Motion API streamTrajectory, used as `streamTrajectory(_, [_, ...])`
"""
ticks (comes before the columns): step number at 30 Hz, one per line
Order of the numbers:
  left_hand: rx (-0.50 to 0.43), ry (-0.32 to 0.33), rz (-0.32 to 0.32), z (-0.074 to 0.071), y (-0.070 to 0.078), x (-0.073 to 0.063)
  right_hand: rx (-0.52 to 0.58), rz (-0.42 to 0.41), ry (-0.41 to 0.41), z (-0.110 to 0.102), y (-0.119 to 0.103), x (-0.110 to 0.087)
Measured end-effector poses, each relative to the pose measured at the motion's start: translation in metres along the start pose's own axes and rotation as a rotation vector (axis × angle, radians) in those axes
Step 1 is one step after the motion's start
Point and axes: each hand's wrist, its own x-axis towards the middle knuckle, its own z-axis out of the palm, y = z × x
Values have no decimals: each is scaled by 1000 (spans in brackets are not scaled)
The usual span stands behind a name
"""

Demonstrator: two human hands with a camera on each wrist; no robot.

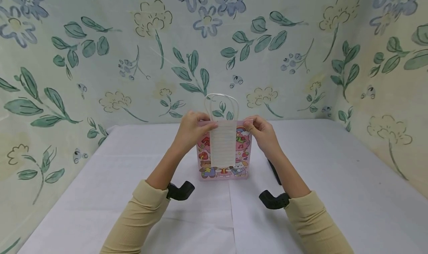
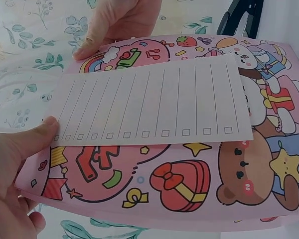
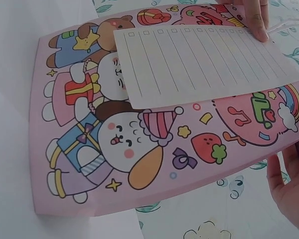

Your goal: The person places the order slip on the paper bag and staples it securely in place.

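Observation:
A pink gift bag (image 1: 200, 161) with cartoon animals stands on the table, its white handle (image 1: 221, 95) looped above. Against its front lies a sheet of lined checklist paper (image 1: 222, 146), a long narrow strip with small boxes along one edge. My left hand (image 1: 194, 131) pinches the bag's top edge at the left; its thumb presses on the paper's upper end (image 2: 65, 109), other fingers behind the bag. My right hand (image 1: 262, 133) pinches the bag's top right corner, thumb in front, apart from the paper. The right wrist view shows the dog picture (image 3: 124, 139) below the paper.
A slim black object (image 1: 274, 172) lies right of the bag, partly hidden by my right forearm; the left wrist view shows it forked (image 2: 241, 20). White cloth covers the table (image 1: 127, 172). A flower-patterned curtain (image 1: 133, 90) hangs behind.

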Motion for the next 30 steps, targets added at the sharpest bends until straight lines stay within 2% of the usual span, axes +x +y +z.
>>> streamTrajectory(6, [-14, -23, -7, 0, 0, 0, 44, -12, -48, 1, 0, -1])
streamTrajectory(13, [-25, -27, -10, 0, 0, 0, 73, 20, -76, 6, -3, 4])
streamTrajectory(30, [-29, -10, -4, 1, 0, 0, 93, 24, -63, 10, -3, 4])
